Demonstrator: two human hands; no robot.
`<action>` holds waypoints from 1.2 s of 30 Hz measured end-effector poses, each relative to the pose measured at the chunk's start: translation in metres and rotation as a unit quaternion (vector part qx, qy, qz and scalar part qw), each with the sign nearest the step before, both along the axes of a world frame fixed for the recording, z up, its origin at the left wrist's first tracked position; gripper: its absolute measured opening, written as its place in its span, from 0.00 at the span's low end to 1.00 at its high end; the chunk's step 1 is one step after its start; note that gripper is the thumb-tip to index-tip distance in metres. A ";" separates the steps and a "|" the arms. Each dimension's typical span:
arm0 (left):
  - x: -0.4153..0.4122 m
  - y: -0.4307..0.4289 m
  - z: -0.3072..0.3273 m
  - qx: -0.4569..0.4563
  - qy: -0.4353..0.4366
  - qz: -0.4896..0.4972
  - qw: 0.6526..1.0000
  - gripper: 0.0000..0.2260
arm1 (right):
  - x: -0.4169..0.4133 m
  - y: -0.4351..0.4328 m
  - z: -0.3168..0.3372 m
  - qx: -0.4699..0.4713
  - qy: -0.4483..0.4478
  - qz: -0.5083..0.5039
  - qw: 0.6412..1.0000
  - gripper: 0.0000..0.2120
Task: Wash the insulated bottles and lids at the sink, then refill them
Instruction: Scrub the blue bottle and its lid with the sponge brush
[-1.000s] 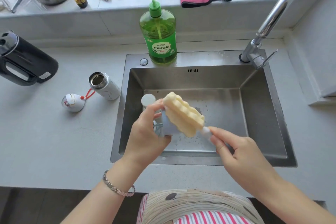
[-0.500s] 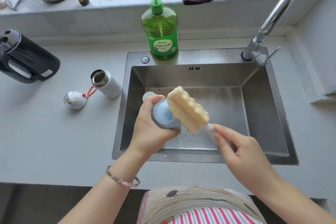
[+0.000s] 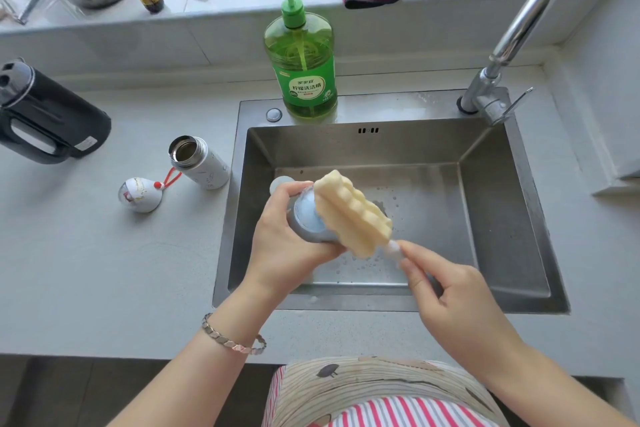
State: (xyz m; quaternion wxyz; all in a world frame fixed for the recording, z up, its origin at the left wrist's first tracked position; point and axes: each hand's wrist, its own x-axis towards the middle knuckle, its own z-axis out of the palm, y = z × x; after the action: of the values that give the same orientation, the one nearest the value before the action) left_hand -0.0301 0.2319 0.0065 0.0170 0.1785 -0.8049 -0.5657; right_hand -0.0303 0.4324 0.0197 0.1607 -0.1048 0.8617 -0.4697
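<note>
Sponge brush (image 3: pixel 349 215) at lid (image 3: pixel 308 218) mouth, over sink (image 3: pixel 502 201).
L hand (image 3: pixel 287 246) grip wraps lid; R hand (image 3: pixel 450 298) pinches brush handle. Soap (image 3: pixel 301 69) stands behind sink; open bottle (image 3: pixel 201 163) & cap (image 3: pixel 140 194) on surface (image 3: pixel 104 253), left.

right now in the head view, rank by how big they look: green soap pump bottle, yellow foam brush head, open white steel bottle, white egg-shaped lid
largest first:
green soap pump bottle
yellow foam brush head, nearer the camera, so unsure
open white steel bottle
white egg-shaped lid
</note>
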 end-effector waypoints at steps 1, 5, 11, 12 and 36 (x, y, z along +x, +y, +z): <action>0.000 0.000 0.000 0.002 -0.003 0.002 1.000 0.32 | -0.001 0.001 -0.001 -0.002 -0.005 -0.007 1.000 0.12; 0.000 0.006 0.001 0.035 -0.014 0.009 0.999 0.30 | -0.007 0.006 -0.001 -0.019 -0.017 -0.028 0.999 0.15; -0.003 0.008 0.002 0.085 -0.053 0.040 0.994 0.33 | -0.013 0.018 -0.009 0.026 -0.047 -0.046 0.997 0.12; -0.004 0.007 0.002 0.104 -0.079 0.059 0.990 0.32 | -0.017 0.023 -0.013 0.040 -0.062 -0.062 0.995 0.12; 0.002 0.022 0.003 0.135 -0.221 -0.175 0.950 0.43 | -0.048 -0.020 0.005 -0.203 -0.258 -0.189 0.925 0.14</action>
State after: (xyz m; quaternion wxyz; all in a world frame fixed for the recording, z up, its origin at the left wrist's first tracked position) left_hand -0.0279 0.2538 0.0098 -0.2844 0.1562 -0.7235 -0.6094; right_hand -0.0787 0.4123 0.0249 0.2615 0.1542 0.6802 -0.6672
